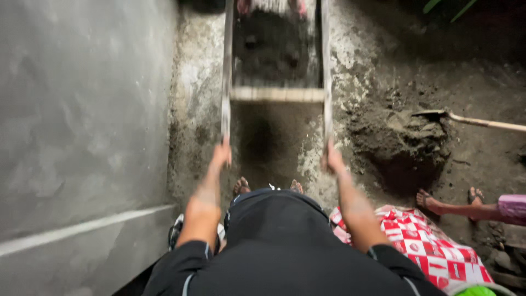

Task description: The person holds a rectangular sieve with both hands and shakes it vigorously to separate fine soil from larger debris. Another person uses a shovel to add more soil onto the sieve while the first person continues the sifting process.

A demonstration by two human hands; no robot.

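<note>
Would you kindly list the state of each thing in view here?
Left hand: gripping the sieve frame's left rail.
Right hand: gripping the right rail.
Wooden sieve frame: held up, dark sand on its mesh.
Shovel: lying on the sand pile.

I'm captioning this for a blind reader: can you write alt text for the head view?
Seen from above, a person's left hand and right hand grip the two side rails of a long wooden sieve frame holding dark sand. A shovel rests in a sand heap to the right, near another person's sandalled feet.
</note>
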